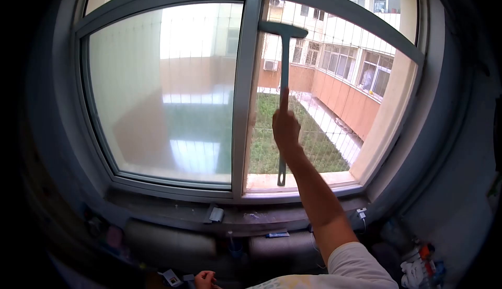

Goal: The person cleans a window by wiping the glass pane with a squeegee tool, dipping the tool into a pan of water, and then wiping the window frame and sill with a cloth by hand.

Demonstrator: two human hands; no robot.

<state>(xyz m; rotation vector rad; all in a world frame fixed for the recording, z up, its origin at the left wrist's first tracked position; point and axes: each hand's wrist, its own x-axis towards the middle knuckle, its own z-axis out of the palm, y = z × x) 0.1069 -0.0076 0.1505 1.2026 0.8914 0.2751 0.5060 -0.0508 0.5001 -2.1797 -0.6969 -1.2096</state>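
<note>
My right hand [286, 128] is closed around the long handle of a grey-green squeegee [285, 54], with the index finger stretched up along it. The squeegee stands upright, its wide head at the upper left of the right-hand window opening [324, 106], beside the middle frame post. Below my fist the handle's end with its hole sticks out. At the bottom edge, low in front of my body, my left hand [206, 279] shows only in part, its fingers curled; whether it holds anything is hidden.
A hazy glass pane [157, 95] fills the window's left half. On the sill [183, 205] lies a small whitish object [216, 215]. Below are a blue-and-white tube [277, 234], grey cushions [170, 242], a white plug with a cable [362, 213] and plastic bags [418, 270].
</note>
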